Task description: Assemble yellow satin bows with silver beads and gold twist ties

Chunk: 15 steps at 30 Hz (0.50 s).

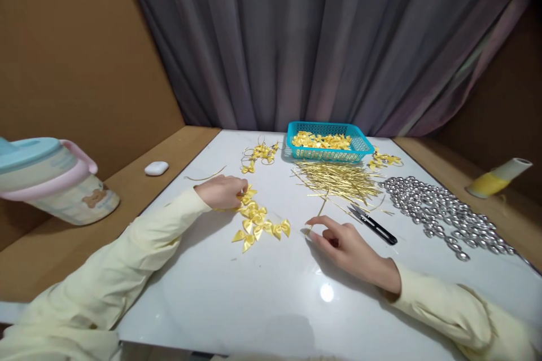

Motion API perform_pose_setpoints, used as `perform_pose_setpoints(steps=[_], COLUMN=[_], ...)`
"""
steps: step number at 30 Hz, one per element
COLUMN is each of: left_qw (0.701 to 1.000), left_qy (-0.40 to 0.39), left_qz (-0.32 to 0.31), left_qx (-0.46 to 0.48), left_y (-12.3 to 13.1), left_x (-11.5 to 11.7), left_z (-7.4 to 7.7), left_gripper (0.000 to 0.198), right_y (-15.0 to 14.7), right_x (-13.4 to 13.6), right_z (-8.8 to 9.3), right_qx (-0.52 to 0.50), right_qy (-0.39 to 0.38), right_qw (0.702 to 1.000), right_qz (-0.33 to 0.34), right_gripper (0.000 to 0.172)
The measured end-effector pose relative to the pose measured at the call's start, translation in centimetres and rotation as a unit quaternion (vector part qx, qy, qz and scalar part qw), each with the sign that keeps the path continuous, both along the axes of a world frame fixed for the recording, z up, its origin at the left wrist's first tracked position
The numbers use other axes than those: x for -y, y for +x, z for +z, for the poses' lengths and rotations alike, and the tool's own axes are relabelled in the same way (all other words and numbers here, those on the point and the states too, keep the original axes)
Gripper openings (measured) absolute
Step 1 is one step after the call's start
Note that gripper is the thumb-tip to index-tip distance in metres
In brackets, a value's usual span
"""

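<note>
While the right hand [351, 248] pinches a thin, probably bendy gold tie [320, 211] by its end, the left hand [222, 192] closes on soft, light ribbon bows [258, 223].

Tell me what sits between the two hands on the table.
Head view: a cluster of yellow bows lies between left hand and right hand, touching the left fingers; then bare tabletop.

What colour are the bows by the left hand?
Yellow; the bows show best in the head view.

A grey curtain [322, 39] hangs behind the glossy white table [262, 299], flanked by brown cardboard walls [71, 51].
</note>
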State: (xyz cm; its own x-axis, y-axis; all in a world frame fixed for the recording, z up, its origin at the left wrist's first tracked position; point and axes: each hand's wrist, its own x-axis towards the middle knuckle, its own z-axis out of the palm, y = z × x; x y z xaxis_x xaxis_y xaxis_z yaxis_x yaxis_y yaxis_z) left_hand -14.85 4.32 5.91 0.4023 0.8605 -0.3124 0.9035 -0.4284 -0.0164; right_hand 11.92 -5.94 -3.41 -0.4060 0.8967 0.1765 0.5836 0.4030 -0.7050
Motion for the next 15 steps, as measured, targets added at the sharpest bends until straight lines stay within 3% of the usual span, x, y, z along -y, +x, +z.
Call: perform_pose_setpoints(steps=[4, 9, 12, 15], left_qw=[1.0, 0.999, 0.995, 0.958], left_qy=[0.028, 0.033, -0.028, -0.18], left_qz=[0.004, 0.001, -0.036, -0.091], left_qx=[0.007, 0.039, 0.087, 0.204], left_y=[0.2, 0.3, 1.1, 2.4], left_x=[-0.3, -0.5, 0.4, 1.9], left_z=[-0.8, 0.2, 1.2, 1.6], left_gripper=[0.012, 0.014, 0.021, 0.025], right_y=[0.1, 0.2, 0.2, 0.0], right_x=[0.0, 0.1, 0.2, 0.4], right_z=[-0.2, -0.3, 0.0, 0.6], right_qx=[-0.005, -0.034, -0.07, -0.108], right_qy=[0.015, 0.042, 0.077, 0.107], right_qw=[1.0, 0.998, 0.994, 0.988], right_qz=[-0.002, -0.019, -0.035, -0.028], right_gripper=[0.027, 0.026, 0.025, 0.024])
